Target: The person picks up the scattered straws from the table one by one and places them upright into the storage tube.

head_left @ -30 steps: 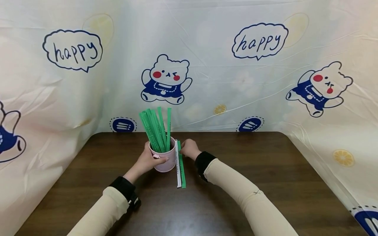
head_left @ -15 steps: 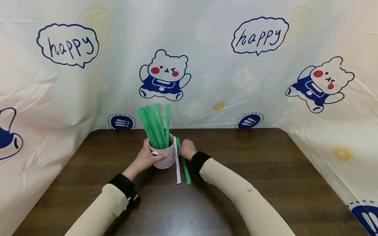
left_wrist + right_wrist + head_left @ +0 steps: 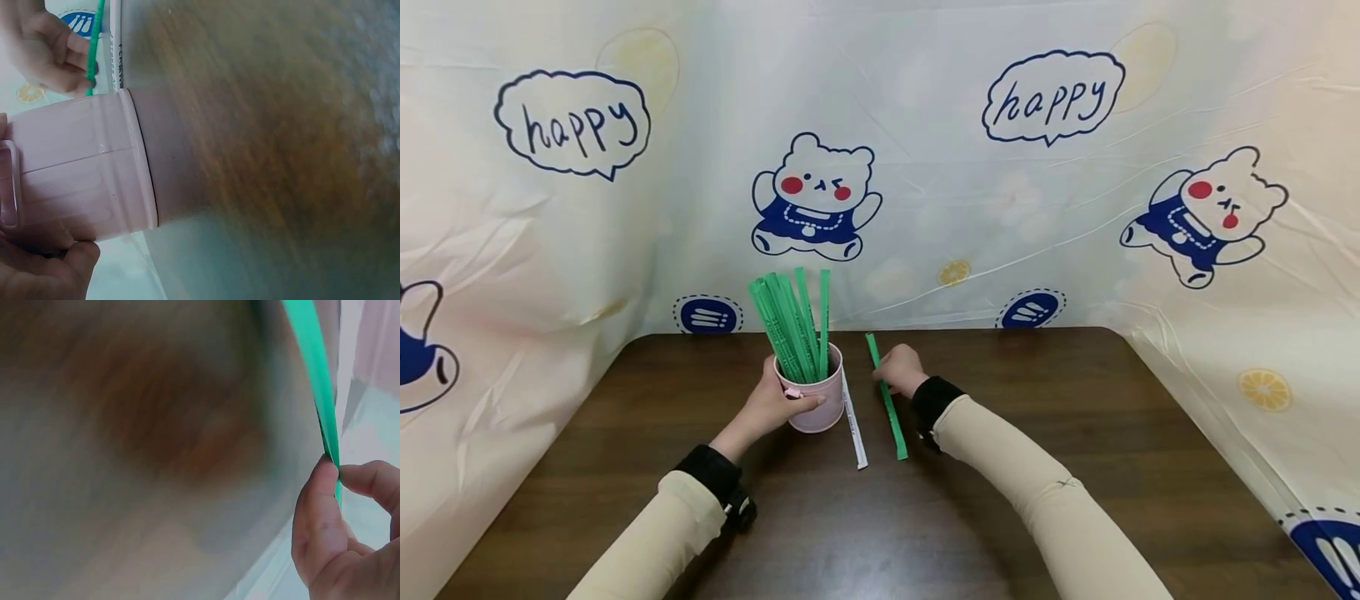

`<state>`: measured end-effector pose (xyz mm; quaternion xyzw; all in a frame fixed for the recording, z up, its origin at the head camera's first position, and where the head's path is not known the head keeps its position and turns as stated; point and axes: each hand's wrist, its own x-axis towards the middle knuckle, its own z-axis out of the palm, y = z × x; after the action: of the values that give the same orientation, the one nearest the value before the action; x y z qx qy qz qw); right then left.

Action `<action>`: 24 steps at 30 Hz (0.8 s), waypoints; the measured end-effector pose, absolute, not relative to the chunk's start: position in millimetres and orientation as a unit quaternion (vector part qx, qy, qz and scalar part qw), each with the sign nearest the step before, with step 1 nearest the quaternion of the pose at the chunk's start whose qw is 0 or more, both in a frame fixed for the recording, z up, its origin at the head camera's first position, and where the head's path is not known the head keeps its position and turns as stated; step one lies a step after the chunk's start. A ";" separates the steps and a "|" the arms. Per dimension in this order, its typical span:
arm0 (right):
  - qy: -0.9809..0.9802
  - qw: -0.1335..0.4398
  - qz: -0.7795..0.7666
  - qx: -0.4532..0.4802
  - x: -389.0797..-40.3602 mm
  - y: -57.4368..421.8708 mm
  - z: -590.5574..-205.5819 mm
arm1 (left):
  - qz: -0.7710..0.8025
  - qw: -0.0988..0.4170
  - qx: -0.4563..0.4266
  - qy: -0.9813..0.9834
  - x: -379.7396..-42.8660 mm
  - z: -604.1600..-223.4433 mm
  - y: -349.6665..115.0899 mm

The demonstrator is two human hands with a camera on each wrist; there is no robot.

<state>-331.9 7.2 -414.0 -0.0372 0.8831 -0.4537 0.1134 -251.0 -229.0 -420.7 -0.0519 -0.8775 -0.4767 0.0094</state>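
My left hand (image 3: 766, 410) grips a small pink bucket (image 3: 829, 410) from its left side, with the thumb across the front. Several green wrapped straws (image 3: 788, 329) stand in the bucket, leaning left, their tops well above the rim. To the right, my right hand (image 3: 904, 368) pinches a single green wrapped straw (image 3: 895, 425); the right wrist view shows it between thumb (image 3: 372, 478) and fingertips (image 3: 325, 475). Between the bucket and that straw, a white wrapped straw (image 3: 856, 437) with printed text lies close along the bucket's right side.
Everything is on a dark brown wooden table (image 3: 1037, 417) with rounded far corners. A pale printed cloth (image 3: 925, 167) with bears and lettering hangs behind the table and along both sides.
My right hand has moved right with the green wrapped straw, separating it from the white one. The white straw now lies slightly angled. My left hand still holds the bucket in place.
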 end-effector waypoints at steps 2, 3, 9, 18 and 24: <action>0.876 0.104 -0.469 -0.026 -336.5 16.6 -411.2 | -0.478 0.008 -0.051 -0.877 -251.1 -420.4 -229.1; 0.872 0.099 -0.480 -0.021 -338.7 21.3 -409.2 | -0.478 0.007 -0.051 -0.877 -251.1 -420.2 -229.1; 0.842 0.048 -0.537 -0.038 -349.3 45.9 -393.6 | -0.478 0.003 -0.054 -0.877 -250.8 -420.0 -229.2; 0.824 -0.025 -0.562 -0.061 -364.1 57.4 -356.6 | -0.479 0.011 -0.052 -0.876 -250.3 -420.2 -230.9; 0.806 -0.081 -0.580 -0.091 -368.7 60.3 -318.5 | -0.479 0.011 -0.057 -0.876 -248.8 -418.7 -228.8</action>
<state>-368.7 60.3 -318.5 -0.0906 0.8056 -0.5798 -0.0815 -248.8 -228.8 -418.7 -0.0574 -0.8757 -0.4793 0.0106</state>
